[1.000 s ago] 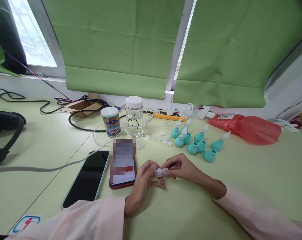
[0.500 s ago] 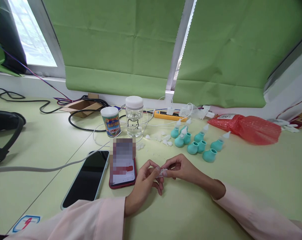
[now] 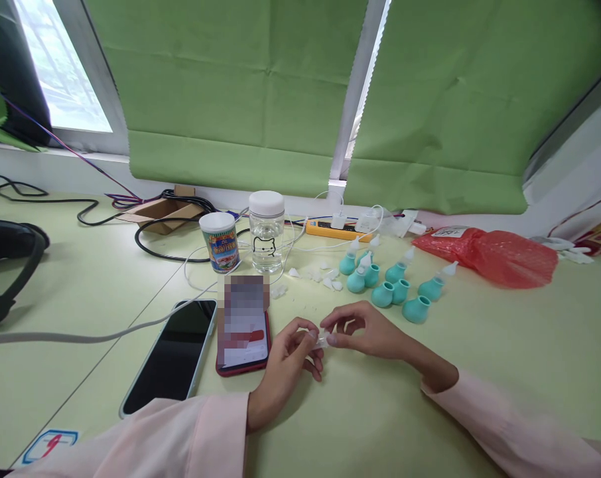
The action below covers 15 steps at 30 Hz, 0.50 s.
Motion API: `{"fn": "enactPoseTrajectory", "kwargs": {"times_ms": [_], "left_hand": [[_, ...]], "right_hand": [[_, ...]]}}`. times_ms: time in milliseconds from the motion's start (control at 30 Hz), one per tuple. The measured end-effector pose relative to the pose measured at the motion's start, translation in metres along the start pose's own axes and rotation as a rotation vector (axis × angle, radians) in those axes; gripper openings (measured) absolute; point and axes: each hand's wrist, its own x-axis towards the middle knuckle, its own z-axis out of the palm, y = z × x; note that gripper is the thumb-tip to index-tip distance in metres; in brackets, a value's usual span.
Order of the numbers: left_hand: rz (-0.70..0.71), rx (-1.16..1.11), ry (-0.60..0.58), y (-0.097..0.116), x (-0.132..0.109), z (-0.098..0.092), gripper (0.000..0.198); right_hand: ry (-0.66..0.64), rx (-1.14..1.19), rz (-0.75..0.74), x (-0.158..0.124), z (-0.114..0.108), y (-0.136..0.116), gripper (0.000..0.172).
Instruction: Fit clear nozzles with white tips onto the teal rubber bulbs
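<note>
Both hands meet just above the pale green table [image 3: 504, 345], pinching one small clear plastic piece [image 3: 322, 340] between them. My left hand [image 3: 285, 365] holds it from the left with thumb and fingertips curled. From the right, my right hand [image 3: 367, 330] pinches its other end. Behind the hands stand several teal rubber bulbs [image 3: 393, 285], some with white nozzles. Small white plastic bits [image 3: 325, 277] lie scattered beside them.
A red phone [image 3: 244, 332] and a dark phone [image 3: 174, 355] on a white cable lie left of the hands. A printed can [image 3: 219, 242], a clear jar [image 3: 267, 232], a red plastic bag [image 3: 484, 253], a yellow power strip [image 3: 337, 230] and a cardboard box [image 3: 161, 214] sit further back.
The small clear piece has been drawn deeper between the fingertips and shows less. Both hands have shifted slightly; the right wrist has lifted a little.
</note>
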Motion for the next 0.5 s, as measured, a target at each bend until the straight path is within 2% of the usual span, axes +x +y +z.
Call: {"fn": "enactPoseTrajectory", "kwargs": {"times_ms": [100, 200, 333, 500], "left_hand": [[-0.01, 0.027, 0.032, 0.0, 0.001, -0.001, 0.022], [-0.01, 0.04, 0.035, 0.0, 0.001, -0.001, 0.022], [-0.015, 0.036, 0.046, 0.001, 0.001, 0.0, 0.021], [-0.013, 0.08, 0.066, 0.002, 0.001, 0.002, 0.019]], "right_hand": [[0.068, -0.12, -0.024, -0.002, -0.014, -0.009, 0.024], [0.077, -0.272, 0.004, -0.005, -0.029, -0.012, 0.017], [0.074, -0.617, 0.075, -0.011, -0.049, -0.012, 0.016], [0.268, -1.082, 0.255, -0.012, -0.074, -0.006, 0.016]]}}
